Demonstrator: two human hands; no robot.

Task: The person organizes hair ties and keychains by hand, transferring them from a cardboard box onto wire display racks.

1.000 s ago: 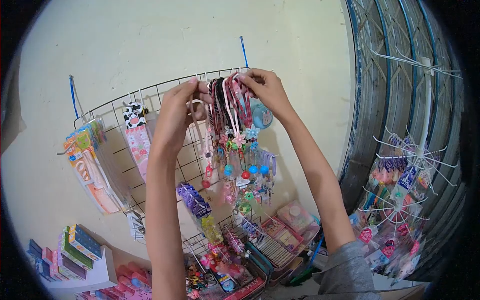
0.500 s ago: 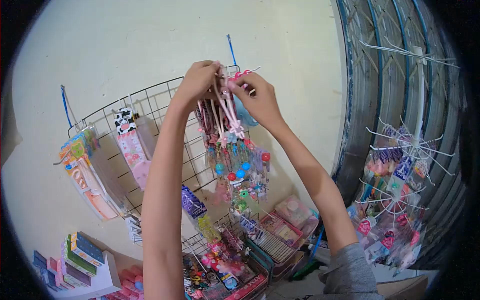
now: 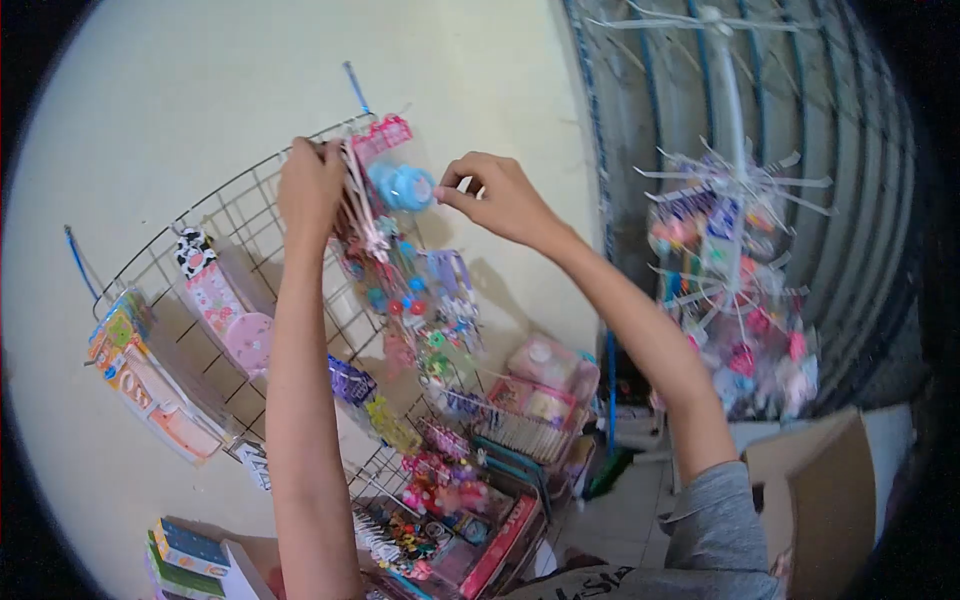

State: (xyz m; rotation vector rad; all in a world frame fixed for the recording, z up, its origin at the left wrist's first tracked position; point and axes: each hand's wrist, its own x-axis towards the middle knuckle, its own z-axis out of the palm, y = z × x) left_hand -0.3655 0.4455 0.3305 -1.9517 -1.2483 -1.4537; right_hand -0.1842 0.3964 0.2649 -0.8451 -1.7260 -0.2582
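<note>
My left hand (image 3: 312, 185) is closed around the top of a bunch of pale pink corded hair ties (image 3: 362, 205) at the upper part of the wire grid rack (image 3: 240, 192). To the right, my right hand (image 3: 490, 195) has its thumb and fingers pinched together at the edge of a light blue item (image 3: 403, 187). A pink item (image 3: 384, 135) hangs just above the blue one. Below the hands hang beaded accessories (image 3: 410, 300) in several colours.
Packaged sets (image 3: 160, 380) and a cow-print pack (image 3: 225, 310) hang at the left. Baskets of small goods (image 3: 530, 430) stand below. At the right are a white rotating rack (image 3: 738, 180), a folding metal gate (image 3: 850, 250) and an open cardboard box (image 3: 830, 490).
The view has shifted, with the rack now further left. My right hand has moved away from the hair ties and my left hand, to the blue item's edge.
</note>
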